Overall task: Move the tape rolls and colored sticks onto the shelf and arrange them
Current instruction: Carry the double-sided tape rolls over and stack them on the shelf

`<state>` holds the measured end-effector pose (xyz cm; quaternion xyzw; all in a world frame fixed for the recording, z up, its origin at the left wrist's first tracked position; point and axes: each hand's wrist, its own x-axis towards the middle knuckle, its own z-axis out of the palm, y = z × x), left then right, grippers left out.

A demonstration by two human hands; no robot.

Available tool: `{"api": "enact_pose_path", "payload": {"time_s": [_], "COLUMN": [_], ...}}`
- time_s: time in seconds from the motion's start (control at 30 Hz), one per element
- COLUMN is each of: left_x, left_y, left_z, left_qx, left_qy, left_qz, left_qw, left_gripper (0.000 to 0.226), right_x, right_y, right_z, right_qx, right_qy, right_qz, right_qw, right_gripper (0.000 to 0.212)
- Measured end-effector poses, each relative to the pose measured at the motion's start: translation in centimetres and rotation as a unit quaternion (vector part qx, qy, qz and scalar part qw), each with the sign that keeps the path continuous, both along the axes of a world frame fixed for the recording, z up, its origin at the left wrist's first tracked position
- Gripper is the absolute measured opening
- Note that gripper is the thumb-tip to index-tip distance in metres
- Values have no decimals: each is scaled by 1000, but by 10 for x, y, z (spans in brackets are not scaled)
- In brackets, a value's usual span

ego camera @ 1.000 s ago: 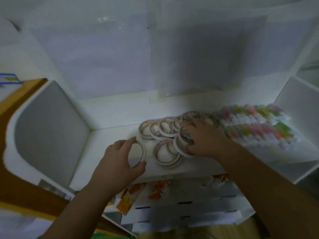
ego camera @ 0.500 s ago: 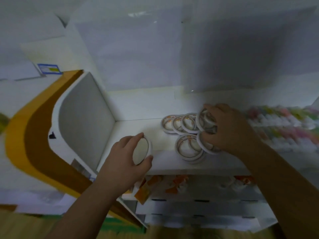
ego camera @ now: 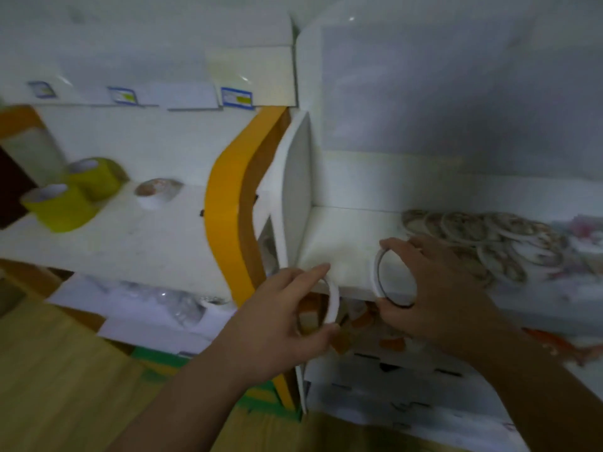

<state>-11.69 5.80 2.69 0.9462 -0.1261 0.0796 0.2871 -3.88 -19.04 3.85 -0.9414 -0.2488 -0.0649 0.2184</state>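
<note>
A white shelf (ego camera: 346, 233) is seen with flat tape rolls (ego camera: 483, 236) overlapped in a row, apparently for tidy display. At its front edge, one thin roll (ego camera: 380, 275) is pinched upright by the right hand (ego camera: 437, 288), another roll (ego camera: 332, 303) by the left hand (ego camera: 277, 324), seemingly ready for placing.

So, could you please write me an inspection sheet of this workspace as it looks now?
Surface: white shelf, bare at its left end.
Job's things: flat tape rolls overlapping on the shelf; colored sticks too blurred to confirm.
Clutter: two yellow tape rolls and a small roll on the neighbouring shelf.
Hands: left hand holds a white ring roll; right hand holds another ring roll at the shelf edge.
Cables: nothing seen.
Surroundings: orange divider, wooden floor.
</note>
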Motion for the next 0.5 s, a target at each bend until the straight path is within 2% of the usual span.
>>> {"api": "enact_pose_path", "payload": {"time_s": [0.17, 0.3, 0.5], "left_x": [-52, -89, -133], "left_y": [69, 129, 201], "left_z": [7, 1, -2], "left_qx": [-17, -11, 2], "left_qy": [-5, -28, -40], "left_qz": [-9, 48, 129], "left_qw": [1000, 998, 991], "left_gripper": [73, 72, 74], "right_x": [-37, -66, -103], "right_y": [68, 125, 203], "right_z": [5, -2, -8], "right_qx": [-24, -25, -24], "right_qy": [14, 23, -29], "right_qz": [57, 91, 130], "right_qw": [998, 995, 991], "right_gripper": [82, 81, 79]}}
